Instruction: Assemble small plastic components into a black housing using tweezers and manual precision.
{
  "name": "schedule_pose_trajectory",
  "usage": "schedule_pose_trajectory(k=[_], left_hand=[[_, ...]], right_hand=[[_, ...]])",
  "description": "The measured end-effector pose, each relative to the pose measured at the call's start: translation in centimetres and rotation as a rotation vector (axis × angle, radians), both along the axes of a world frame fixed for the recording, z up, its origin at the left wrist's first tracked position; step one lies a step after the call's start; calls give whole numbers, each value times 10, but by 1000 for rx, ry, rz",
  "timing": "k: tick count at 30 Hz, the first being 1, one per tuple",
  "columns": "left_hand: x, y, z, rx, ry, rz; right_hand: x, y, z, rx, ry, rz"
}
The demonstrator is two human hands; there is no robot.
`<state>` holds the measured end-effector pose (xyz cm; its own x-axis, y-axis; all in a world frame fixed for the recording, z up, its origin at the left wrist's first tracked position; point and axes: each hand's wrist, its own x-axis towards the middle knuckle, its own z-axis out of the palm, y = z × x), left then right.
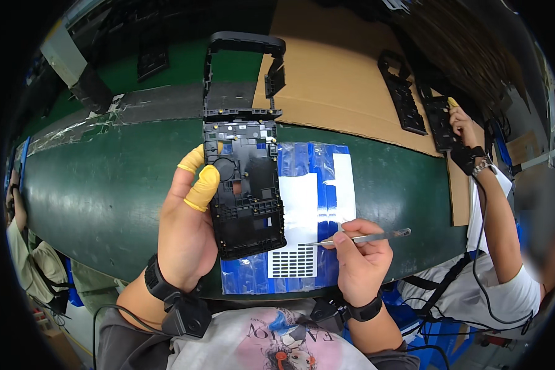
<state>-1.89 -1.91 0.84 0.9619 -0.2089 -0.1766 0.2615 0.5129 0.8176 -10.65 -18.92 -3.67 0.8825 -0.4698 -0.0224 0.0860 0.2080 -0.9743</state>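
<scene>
A dark green desk is curving across the whole view, with a taped grey strip running along its far edge at eleven o'clock. A big sheet of brown cardboard is lying across the far side at one o'clock, carrying two long black frames near a co-worker's hand at two o'clock; that hand is wearing a yellow fingertip cover and touching the nearer frame.

Right in the middle, a blue plastic sheet is lying flat on the desk. On it a white rectangular label sheet is sitting, with a grid of small dark squares printed or stuck along its near end at six o'clock. A narrower white strip is lying just beside it toward three o'clock.

The left hand is holding up a black plastic frame, a flat part full of small ribs and a round cut-out, just above the blue sheet and overlapping its left edge. Its grip is pinching the frame's left edge, thumb and forefinger in yellow fingertip covers.

The right hand is resting at five o'clock, its grip pressed around thin metal tweezers; their pointed end is lying toward the white label sheet, touching or just above it, I cannot tell which.
</scene>
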Motion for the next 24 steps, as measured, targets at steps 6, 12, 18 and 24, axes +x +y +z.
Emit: schedule_pose_trajectory(k=[6, 12, 18, 24], left_hand=[[-5, -5, -2, -96, 77, -61], [-9, -5, -7, -174, 170, -151], [-13, -4, -13, -185, 144, -175], [-14, -3, -14, -194, 133, -168]], right_hand=[[-1, -11, 9, 221, -105, -6], [12, 23, 42, 215, -196, 85], [27, 34, 28, 159, -142, 137], [29, 40, 32, 92, -116, 82]])
